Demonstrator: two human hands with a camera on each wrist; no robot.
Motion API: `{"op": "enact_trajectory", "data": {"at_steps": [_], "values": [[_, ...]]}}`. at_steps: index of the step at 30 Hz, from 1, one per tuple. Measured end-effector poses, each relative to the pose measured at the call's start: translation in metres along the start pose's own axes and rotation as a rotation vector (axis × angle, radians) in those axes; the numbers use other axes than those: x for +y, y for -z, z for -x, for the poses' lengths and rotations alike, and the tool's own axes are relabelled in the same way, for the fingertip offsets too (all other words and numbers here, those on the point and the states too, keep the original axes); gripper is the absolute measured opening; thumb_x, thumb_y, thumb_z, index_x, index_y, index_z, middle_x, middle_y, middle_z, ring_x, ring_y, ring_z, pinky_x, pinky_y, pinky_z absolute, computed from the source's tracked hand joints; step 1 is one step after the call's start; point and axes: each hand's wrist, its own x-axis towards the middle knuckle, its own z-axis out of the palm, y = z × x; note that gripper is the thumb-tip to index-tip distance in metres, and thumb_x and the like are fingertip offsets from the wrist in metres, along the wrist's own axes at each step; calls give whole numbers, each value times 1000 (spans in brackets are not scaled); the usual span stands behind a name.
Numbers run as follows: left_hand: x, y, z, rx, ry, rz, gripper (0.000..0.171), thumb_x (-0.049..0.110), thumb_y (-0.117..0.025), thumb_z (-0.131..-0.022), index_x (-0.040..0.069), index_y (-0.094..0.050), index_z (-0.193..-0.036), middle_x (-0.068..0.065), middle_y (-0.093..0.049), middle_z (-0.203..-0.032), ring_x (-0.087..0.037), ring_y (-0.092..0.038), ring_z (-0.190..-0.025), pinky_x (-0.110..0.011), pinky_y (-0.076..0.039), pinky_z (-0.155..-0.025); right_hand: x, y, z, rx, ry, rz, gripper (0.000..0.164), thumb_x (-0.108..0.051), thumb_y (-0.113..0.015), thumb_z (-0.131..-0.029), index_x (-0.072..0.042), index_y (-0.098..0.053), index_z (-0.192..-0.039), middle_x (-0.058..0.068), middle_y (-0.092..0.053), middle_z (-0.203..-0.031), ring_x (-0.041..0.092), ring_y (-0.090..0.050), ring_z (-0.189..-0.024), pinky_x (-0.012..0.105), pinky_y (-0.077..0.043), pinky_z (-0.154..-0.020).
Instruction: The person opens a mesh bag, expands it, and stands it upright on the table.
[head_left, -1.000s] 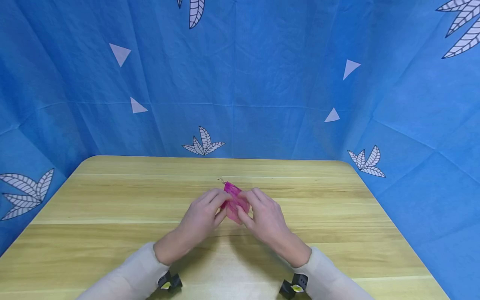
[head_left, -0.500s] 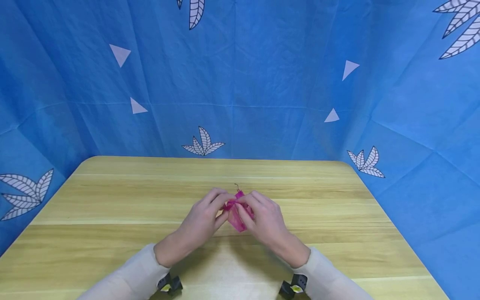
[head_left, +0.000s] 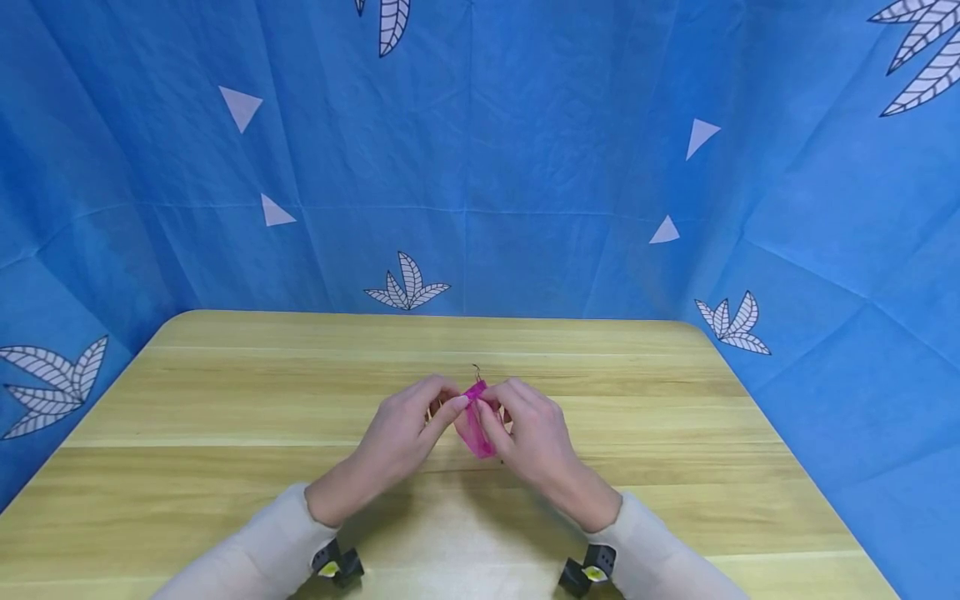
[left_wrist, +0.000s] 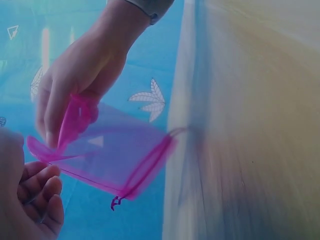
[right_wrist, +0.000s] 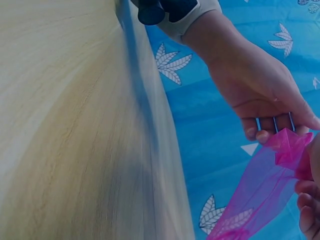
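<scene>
Between the two hands hangs a sheer pink drawstring pouch [head_left: 477, 435], held above the table. My left hand [head_left: 408, 423] grips its gathered edge from the left, the thumb laid over the fabric. From the right, my right hand [head_left: 532, 432] pinches the same bunched edge between thumb and fingers. In the left wrist view, the pouch [left_wrist: 125, 145] spreads out from the right hand [left_wrist: 82, 75], and a knotted cord [left_wrist: 116, 202] sticks out at its far corner. The right wrist view shows the pink fabric [right_wrist: 265, 172] below the left hand's fingers.
A light wooden table [head_left: 225, 392] lies beneath the hands. Blue cloth [head_left: 562, 167] with white leaves and triangles hangs behind it and along the sides. Both wrists carry small black cameras [head_left: 337, 563] at pale sleeve cuffs.
The pouch has swung from a leftward tilt to nearly upright, its top cord shifting right. My left thumb has moved up onto the fabric. The right hand has stayed almost in place.
</scene>
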Motion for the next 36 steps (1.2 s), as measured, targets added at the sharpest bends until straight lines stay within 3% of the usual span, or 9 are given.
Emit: {"op": "enact_trajectory", "data": {"at_steps": [11, 18, 22, 30, 36], "values": [[-2, -1, 0, -44, 23, 21, 20, 36, -58, -99, 18, -68, -100, 16, -56, -81, -3, -49, -68, -22, -45, -56, 0, -2, 1, -28, 25, -25, 4, -10, -69, -88, -11, -65, -88, -6, -54, -76, 6, -48, -65, 17, -41, -53], [-4, -1, 0, -17, -24, -12, 13, 30, -64, -96, 19, -66, -89, 15, -53, -78, -3, -48, -67, -21, -44, -56, 0, -2, 1, -26, 37, -50, 5, -9, -69, -87, -11, -66, -91, -6, -55, -77, 11, -51, -63, 17, -41, -54], [-6, 0, 0, 14, -73, -61, 11, 22, -70, -92, 17, -64, -85, 12, -54, -78, -4, -51, -68, -20, -46, -58, 0, -2, 1, -33, 43, -62, 4, -10, -68, -88, -11, -67, -92, -5, -57, -79, 12, -54, -64, 16, -43, -56], [-10, 1, 0, 129, -269, -298, 13, 13, -74, -86, 12, -61, -83, 4, -59, -77, -9, -54, -65, -21, -47, -53, 0, -3, 2, -26, 46, -28, 5, -8, -68, -87, -12, -64, -88, -5, -56, -77, 12, -53, -62, 17, -43, -55], [-13, 0, 0, 181, -323, -353, 9, 12, -68, -84, 11, -61, -79, 3, -58, -74, -10, -52, -62, -21, -47, -51, -2, -3, 2, -54, 17, -27, 8, -11, -68, -89, -12, -61, -85, -5, -59, -79, 13, -58, -66, 18, -48, -59]]}}
